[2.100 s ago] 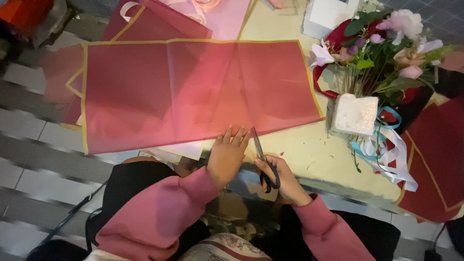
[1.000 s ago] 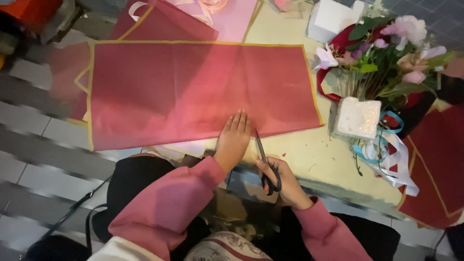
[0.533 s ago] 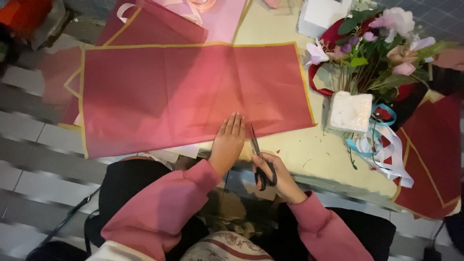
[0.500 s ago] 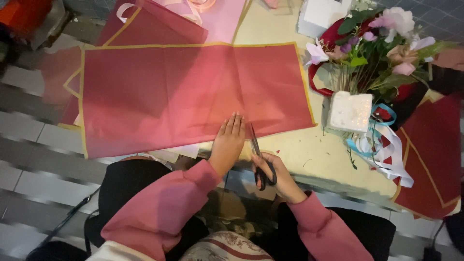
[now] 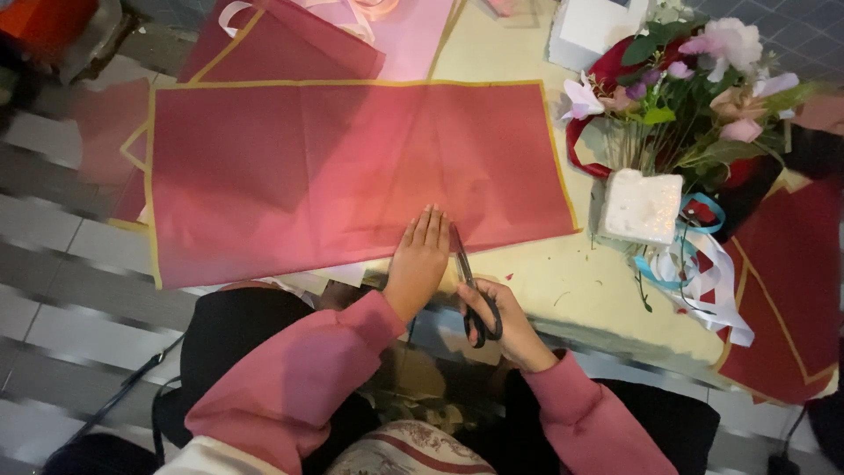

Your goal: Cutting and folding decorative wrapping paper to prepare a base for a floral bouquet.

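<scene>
I see the left hand (image 5: 420, 257) released, flat on the red sheet (image 5: 352, 167); the right hand (image 5: 503, 324) grasps scissors (image 5: 469, 286), long axis pointing away, blades apparently at the sheet's near edge.

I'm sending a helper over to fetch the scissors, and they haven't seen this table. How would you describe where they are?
Find the big red wrapping sheet with a yellow border spread over the cream table. At its near edge the left hand lies flat; the scissors are beside it in the right hand. They are the only dark, slim tool there.
</scene>
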